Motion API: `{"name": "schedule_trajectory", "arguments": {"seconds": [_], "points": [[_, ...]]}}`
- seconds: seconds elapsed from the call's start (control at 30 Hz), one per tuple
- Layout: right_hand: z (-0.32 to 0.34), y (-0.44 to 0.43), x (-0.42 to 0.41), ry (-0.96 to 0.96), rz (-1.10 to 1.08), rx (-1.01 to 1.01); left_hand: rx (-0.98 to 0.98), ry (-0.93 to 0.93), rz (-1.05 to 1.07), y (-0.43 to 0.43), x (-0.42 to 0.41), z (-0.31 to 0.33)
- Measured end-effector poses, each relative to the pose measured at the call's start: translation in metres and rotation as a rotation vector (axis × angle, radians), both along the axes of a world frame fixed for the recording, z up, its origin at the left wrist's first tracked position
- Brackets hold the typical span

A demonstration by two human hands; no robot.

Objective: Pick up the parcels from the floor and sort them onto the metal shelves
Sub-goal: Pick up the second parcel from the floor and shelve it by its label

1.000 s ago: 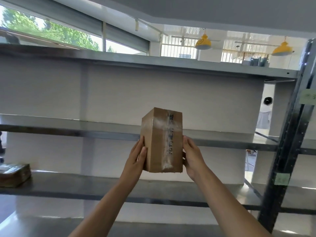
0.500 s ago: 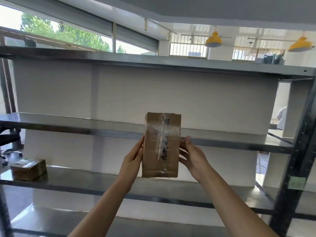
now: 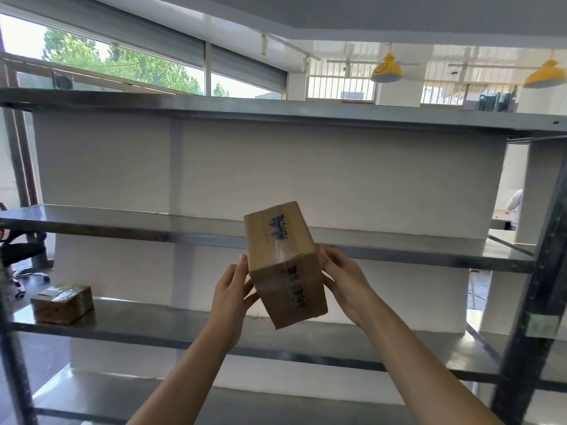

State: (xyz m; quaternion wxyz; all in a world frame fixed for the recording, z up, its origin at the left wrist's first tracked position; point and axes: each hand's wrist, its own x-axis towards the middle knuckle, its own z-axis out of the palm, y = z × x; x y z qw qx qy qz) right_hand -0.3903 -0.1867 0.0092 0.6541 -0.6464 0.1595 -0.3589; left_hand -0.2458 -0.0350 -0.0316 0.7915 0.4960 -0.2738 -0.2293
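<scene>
A brown cardboard parcel (image 3: 283, 265) with clear tape and black writing is held up in front of the metal shelves (image 3: 122, 230). It is tilted, its top leaning away and to the left. My left hand (image 3: 231, 297) grips its left side and my right hand (image 3: 342, 276) grips its right side. The parcel hangs in the air between the middle shelf and the shelf below it (image 3: 153, 329), touching neither. A second, flatter taped parcel (image 3: 63, 303) lies on that lower shelf at the far left.
A dark upright post (image 3: 530, 302) of the rack stands at the right. A white wall panel backs the shelves. An office chair (image 3: 18, 250) sits left of the rack. A person in white stands far right behind the rack.
The parcel was upright with its taped face toward me; now it is tipped, its top end turned into view. Both hands shifted slightly right with it, and my view swung left.
</scene>
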Motion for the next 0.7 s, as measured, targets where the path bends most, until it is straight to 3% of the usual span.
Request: {"name": "schedule_trajectory", "arguments": {"seconds": [0.23,0.5,0.7], "points": [[-0.010,0.014,0.010,0.098,-0.018,-0.076,0.024,0.041,0.033,0.007,0.005,-0.012],[-0.014,0.022,0.019,0.126,-0.066,-0.096,0.026,-0.152,0.063,0.014,0.012,-0.013],[-0.017,0.022,0.020,0.164,0.079,0.001,0.000,-0.270,0.115,0.021,0.013,-0.015]]}}
